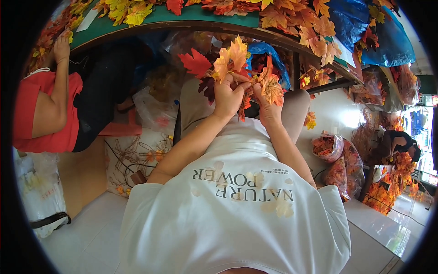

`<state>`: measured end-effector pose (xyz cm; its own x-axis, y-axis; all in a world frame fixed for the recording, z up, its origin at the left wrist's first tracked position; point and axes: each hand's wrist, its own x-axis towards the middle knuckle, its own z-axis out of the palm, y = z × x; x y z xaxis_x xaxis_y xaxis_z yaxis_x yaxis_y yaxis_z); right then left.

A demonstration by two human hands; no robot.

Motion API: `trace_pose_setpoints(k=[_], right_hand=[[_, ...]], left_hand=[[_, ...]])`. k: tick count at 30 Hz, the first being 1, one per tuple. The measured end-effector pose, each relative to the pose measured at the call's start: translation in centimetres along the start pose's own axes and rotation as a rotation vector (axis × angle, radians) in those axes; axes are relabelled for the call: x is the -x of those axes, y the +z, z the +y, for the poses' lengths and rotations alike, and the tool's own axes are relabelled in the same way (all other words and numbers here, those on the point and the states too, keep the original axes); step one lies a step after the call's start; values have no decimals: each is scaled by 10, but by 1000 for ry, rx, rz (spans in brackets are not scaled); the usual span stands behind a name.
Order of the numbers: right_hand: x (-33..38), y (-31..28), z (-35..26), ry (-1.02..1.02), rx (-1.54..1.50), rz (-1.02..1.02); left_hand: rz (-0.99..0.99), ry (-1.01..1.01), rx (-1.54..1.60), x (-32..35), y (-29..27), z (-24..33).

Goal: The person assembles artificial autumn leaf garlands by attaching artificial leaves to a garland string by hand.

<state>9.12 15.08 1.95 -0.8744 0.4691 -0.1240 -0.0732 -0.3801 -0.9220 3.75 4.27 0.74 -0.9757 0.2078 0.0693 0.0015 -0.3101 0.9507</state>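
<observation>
Above my lap, my left hand [229, 97] pinches the stems of a bunch of artificial maple leaves [237, 54]. A red leaf [195, 63] and a dark maroon leaf [206, 89] stick out to its left, with yellow-orange leaves standing up in the middle. My right hand [270, 108] is close beside it, thumb and fingers closed at the stems by an orange leaf [273, 89]. The fingertips of both hands nearly meet there. The exact spot they grip is partly hidden by fingers and leaves.
Ahead is a green-topped table [182, 16] heaped with yellow, red and orange leaves. A co-worker in a red top [50, 107] sits at the left. Blue plastic bags [388, 43] lie on the table's right end; leaf-filled clear bags [337, 166] stand on the floor at right.
</observation>
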Motion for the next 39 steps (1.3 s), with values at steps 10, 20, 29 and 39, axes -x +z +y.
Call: trace_pose_setpoints(k=[10, 20, 29, 39], right_hand=[[-9, -10, -16, 159, -111, -53], [-37, -12, -64, 166, -278, -125], [-29, -4, -72, 227, -380, -390], [-29, -4, -38, -185, 233, -421]], left_hand=[[-127, -72, 116, -2, 2, 0], [-526, -454, 395, -4, 1, 15], [-424, -358, 429, -2, 0, 41], [-682, -696, 309, -17, -12, 37]])
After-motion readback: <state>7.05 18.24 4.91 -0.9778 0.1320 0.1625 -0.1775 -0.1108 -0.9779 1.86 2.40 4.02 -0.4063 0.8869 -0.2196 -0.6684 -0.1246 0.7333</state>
